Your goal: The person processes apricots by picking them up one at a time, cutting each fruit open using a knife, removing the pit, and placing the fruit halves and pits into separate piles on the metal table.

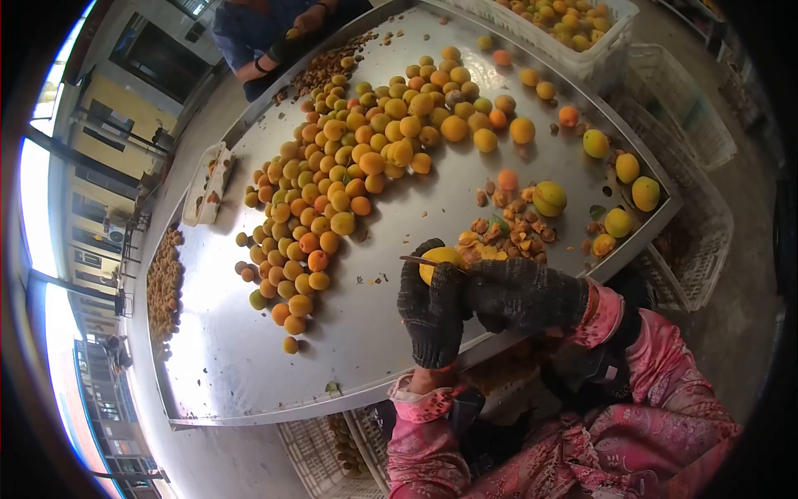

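My left hand (430, 312), in a dark knitted glove, is closed around a yellow apricot (440, 261) near the front edge of the metal table. My right hand (528, 293), gloved the same way, is closed and touches the left one. From its fingers a thin knife blade (413, 259) lies across the apricot, its tip sticking out to the left; the handle is hidden in the glove. Just beyond my hands lies a pile of apricot pits and scraps (511, 233). A larger greenish-yellow apricot (549, 199) rests beside that pile.
Many apricots (357, 158) spread over the metal table (224, 358). Piles of pits (165, 283) lie along its left side. A full white crate (611, 37) stands at the far right, other crates (702, 241) on the floor. Another person (249, 37) works at the far edge.
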`<state>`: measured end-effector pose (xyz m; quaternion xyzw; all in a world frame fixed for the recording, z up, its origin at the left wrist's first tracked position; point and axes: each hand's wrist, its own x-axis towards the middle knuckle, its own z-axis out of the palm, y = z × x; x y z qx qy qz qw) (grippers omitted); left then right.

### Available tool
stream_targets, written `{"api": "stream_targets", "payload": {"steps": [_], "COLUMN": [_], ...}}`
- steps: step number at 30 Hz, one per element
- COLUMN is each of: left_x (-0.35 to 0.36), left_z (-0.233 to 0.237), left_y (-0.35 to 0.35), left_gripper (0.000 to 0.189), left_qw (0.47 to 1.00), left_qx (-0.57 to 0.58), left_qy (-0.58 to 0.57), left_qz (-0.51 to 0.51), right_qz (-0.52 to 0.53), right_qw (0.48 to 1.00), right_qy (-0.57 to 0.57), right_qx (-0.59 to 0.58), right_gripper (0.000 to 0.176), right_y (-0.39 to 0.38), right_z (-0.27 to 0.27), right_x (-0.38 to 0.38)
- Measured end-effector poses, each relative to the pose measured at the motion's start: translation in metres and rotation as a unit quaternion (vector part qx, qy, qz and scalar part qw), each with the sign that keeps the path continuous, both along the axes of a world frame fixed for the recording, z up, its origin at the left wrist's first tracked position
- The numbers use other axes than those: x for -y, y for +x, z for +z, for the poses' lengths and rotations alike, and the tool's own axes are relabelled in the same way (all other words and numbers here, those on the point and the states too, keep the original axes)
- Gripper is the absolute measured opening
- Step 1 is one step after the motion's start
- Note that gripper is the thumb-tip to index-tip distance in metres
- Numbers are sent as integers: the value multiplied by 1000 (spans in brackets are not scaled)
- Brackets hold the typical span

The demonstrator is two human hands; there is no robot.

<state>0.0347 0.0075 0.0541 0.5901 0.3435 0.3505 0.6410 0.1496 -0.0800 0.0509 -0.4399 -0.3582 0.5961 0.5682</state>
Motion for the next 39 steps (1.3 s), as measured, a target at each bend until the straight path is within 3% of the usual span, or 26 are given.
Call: {"api": "stream_targets", "payload": {"steps": [3, 6, 7, 8, 9, 11, 12, 14, 15, 17, 18, 19, 20, 26, 33, 36, 38, 39], "left_x": [1, -1, -4, -5, -5, -4, -5, -6, -6, -5, -5, -5, -5, -3, 4, 2, 1, 0], "left_z": [0, -14, -21, -25, -19, -5, -9, -20, -17, -6, -3, 0, 1, -3, -12, -7, 5, 5], "left_y": [0, 4, 6, 8, 9, 10, 10, 10, 8, 3, 0, -2, -3, -3, 2, -4, -8, -9], "left_gripper": [33, 31, 30, 29, 29, 29, 29, 31, 31, 33, 33, 34, 35, 39, 43, 45, 39, 39], "left_qw": [1000, 1000, 999, 997, 997, 982, 982, 997, 997, 999, 999, 1000, 999, 999, 999, 999, 998, 998], "left_qx": [-4, 4, -10, -23, -23, -86, -86, -59, -58, -24, -24, -26, -28, 1, 30, -20, -28, -28], "left_qy": [-10, -21, -45, -69, -69, -162, -162, -20, -20, -30, -30, -18, -6, 25, -40, -45, -30, -31], "left_qz": [-22, -4, 15, 34, 34, 37, 37, 43, 44, 17, 18, -2, -21, -28, 4, -1, -48, -45], "right_qz": [4, -30, -128, -199, -199, -192, -192, -187, -187, -113, -113, -84, -52, 0, -35, -68, -41, -38], "right_qw": [997, 999, 878, 567, 567, 720, 720, 772, 772, 876, 876, 959, 997, 1000, 999, 988, 958, 958], "right_qy": [-44, -10, 177, 326, 326, 206, 206, 166, 167, 229, 229, 143, 50, -20, 13, 92, 165, 165], "right_qx": [-67, 29, 425, 729, 730, 635, 635, 584, 584, 409, 408, 228, 37, -3, 14, 100, 232, 232], "right_gripper": [24, 22, 23, 23, 23, 27, 27, 25, 25, 21, 21, 20, 20, 23, 25, 26, 34, 34], "right_y": [1, 0, 2, 4, 1, -7, -8, -9, -8, -3, -3, -4, -5, 2, -4, -5, -2, -1], "right_z": [5, -20, -37, -51, -47, -38, -41, -49, -48, -43, -37, -26, -17, 1, -14, -15, -6, -11], "right_x": [2, -4, -7, -8, -6, -2, -4, -7, -8, -9, -8, -6, -5, 0, -4, -6, -1, -1]}}
